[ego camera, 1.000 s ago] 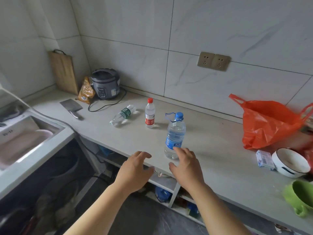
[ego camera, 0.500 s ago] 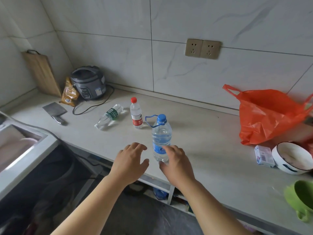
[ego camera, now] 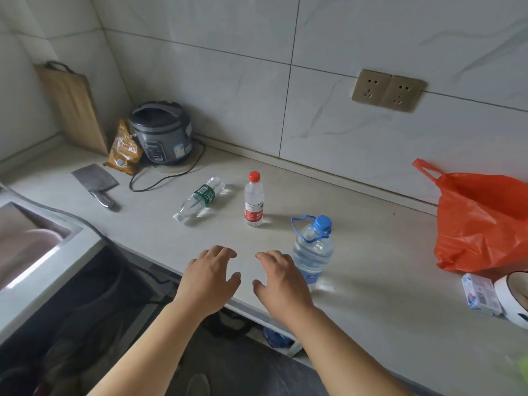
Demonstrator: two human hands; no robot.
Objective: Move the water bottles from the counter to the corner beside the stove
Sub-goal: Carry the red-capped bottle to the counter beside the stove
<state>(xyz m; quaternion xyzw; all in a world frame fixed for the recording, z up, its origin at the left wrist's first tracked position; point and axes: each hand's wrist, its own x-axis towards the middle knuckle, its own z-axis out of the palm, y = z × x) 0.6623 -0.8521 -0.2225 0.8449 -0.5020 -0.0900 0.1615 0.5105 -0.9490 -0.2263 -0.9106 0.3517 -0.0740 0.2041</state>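
Observation:
Three water bottles are on the pale counter. A large blue-capped bottle with a blue carry loop stands near the front edge. A small red-capped bottle stands upright behind it. A green-labelled bottle lies on its side to the left. My right hand hovers open just left of the large bottle, partly in front of its base; whether it touches the bottle I cannot tell. My left hand is open over the counter's front edge, holding nothing.
A grey rice cooker, an orange snack bag, a cleaver and a wooden cutting board fill the far left corner. An orange plastic bag, a small white box and a white bowl sit right. A sink lies left.
The view swung left and closer. Both hands stayed open and empty; the right hand now sits left of the large bottle rather than in front of it.

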